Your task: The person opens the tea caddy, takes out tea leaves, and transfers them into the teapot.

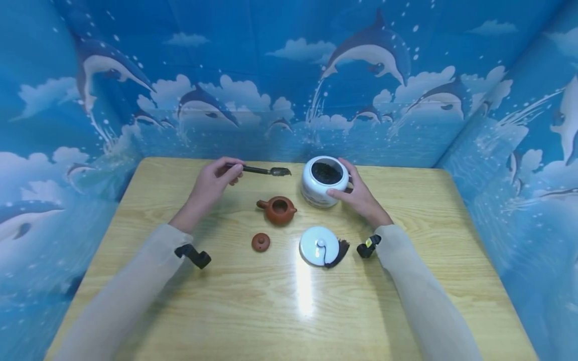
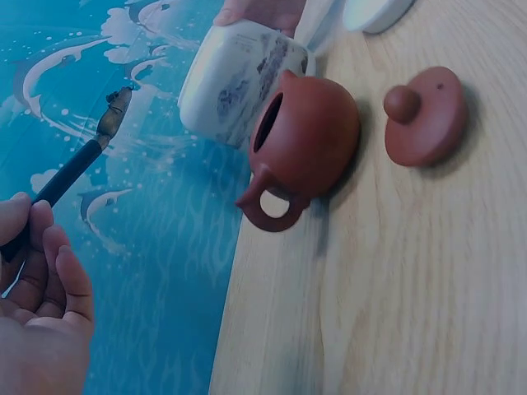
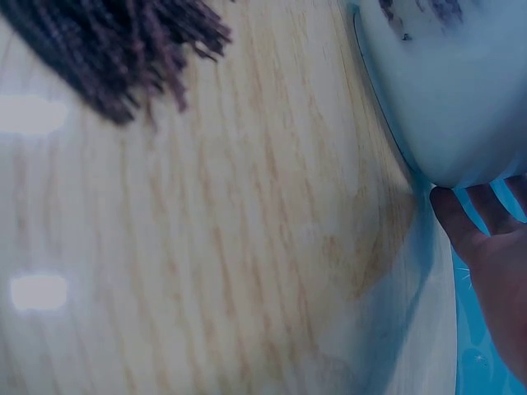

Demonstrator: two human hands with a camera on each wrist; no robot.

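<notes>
Head view | scoop (image 1: 264, 171) is carrying dark leaves (image 1: 281, 171) right of the left grip (image 1: 218, 176), which is pinching it | right grip (image 1: 354, 193) is holding white jar (image 1: 316, 190) to its left | brown teapot (image 1: 281, 217) is sitting on worktop (image 1: 244, 306) between both grips, nearer the wearer

The person's left arm (image 1: 131, 283) and right arm (image 1: 422, 288), both in pale sleeves, reach forward and angle inward. The left hand (image 1: 220, 173) pinches between thumb and forefinger, the other fingers bent. The right hand (image 1: 356, 191) grips wide, thumb apart from its curved fingers.
</notes>
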